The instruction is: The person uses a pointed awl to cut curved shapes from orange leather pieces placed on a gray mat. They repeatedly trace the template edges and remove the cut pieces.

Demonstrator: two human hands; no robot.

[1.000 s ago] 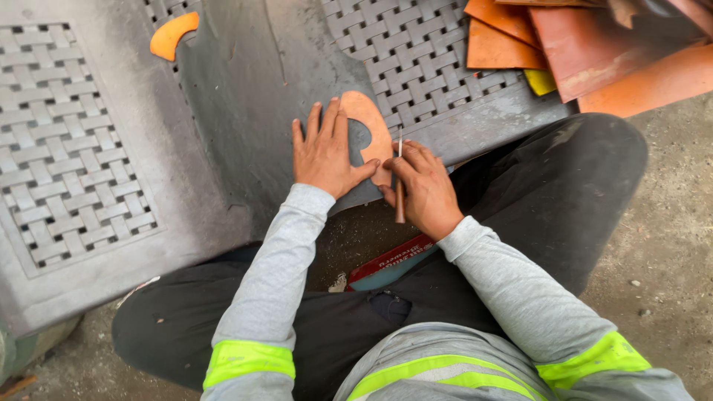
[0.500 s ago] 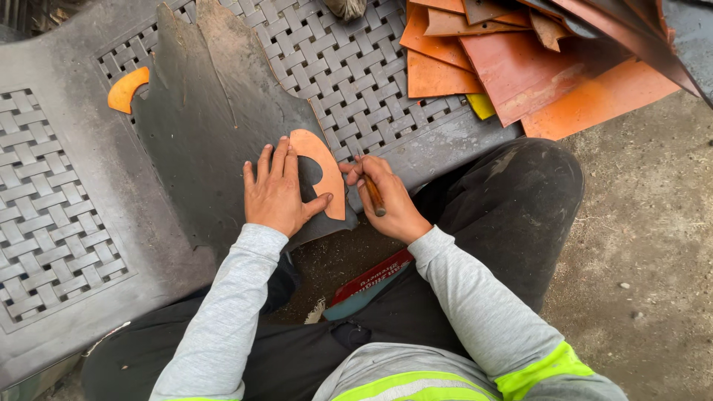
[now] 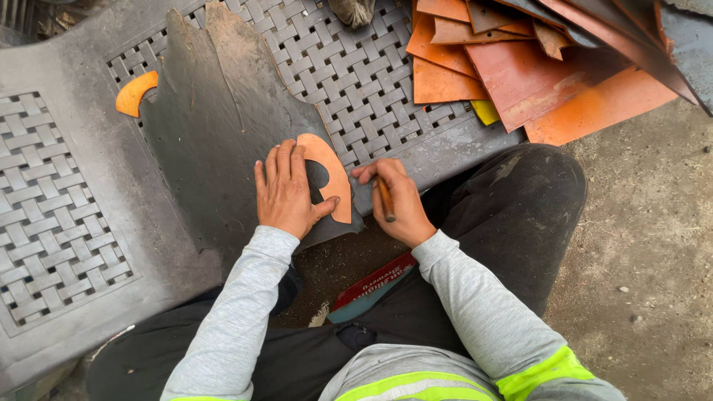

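Note:
My left hand (image 3: 284,191) lies flat, fingers spread, pressing an orange curved template (image 3: 333,172) onto a dark grey sheet (image 3: 215,141). The sheet rests on a grey plastic surface with woven-pattern panels (image 3: 67,223). My right hand (image 3: 397,200) is closed around a thin brown stick-like tool (image 3: 386,202), its tip at the template's right edge. Both hands sit close together at the sheet's near right corner.
A small orange curved piece (image 3: 135,93) lies at the sheet's far left edge. A pile of orange and rust-coloured sheets (image 3: 535,67) sits at the upper right. A red flat object (image 3: 375,281) lies between my legs. Bare dirt ground (image 3: 646,260) spreads to the right.
The view has shifted so hands and sheet appear lower and more to the left. My right hand with the tool stays at the template's right edge; my left hand keeps pressing the template.

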